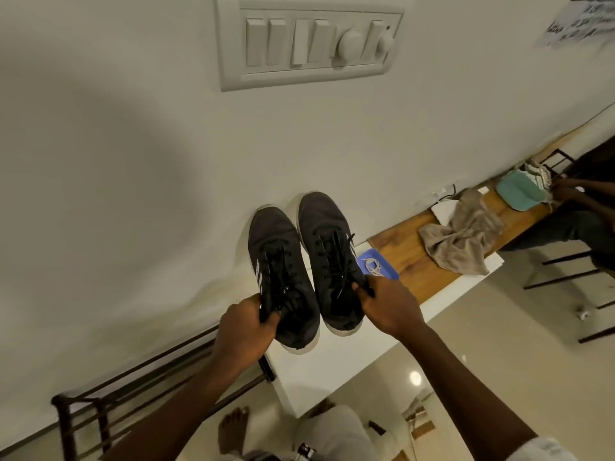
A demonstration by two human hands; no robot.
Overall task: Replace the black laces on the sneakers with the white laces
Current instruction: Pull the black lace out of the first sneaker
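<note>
1. Head view, centre of the frame: the left sneaker (269,234) and right sneaker (319,214) stand side by side on the white desk (332,367), toes to the wall, with black laces (332,257) threaded in both
2. The left hand (244,327) has its grip closed round the left sneaker's heel collar; the right hand (387,307) pinches the right sneaker's collar by the loose lace ends
3. The white laces (372,266) lie coiled in a blue tray (391,274) just right of the right sneaker
4. Judged step: the very start, nothing unlaced; next, loosen one knot and draw the black lace out eyelet by eyelet

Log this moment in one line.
left hand grips left sneaker | right hand grips right sneaker | white laces on blue tray
</note>
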